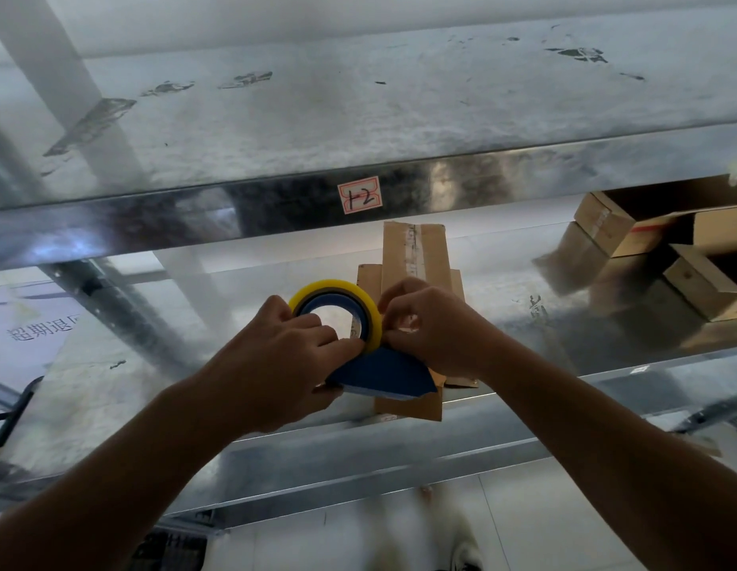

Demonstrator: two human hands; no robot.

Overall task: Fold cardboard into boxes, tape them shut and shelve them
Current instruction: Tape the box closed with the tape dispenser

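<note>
Grip: your left hand (284,348) clamps the blue tape dispenser (383,372), your right hand (432,327) pinches at the yellow tape roll (329,287), both over the box (414,249) at frame centre on the shelf (152,364); far seam taped, near end probably not, more boxes (647,232) sit at right.

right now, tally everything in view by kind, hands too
hands: 2, left hand and right hand, both on the tape
boxes: 4, box under the hands, 3 right boxes showing, stack cut off by the frame
tape roll: 1
dispenser: 1
label: 1
total: 9
</note>
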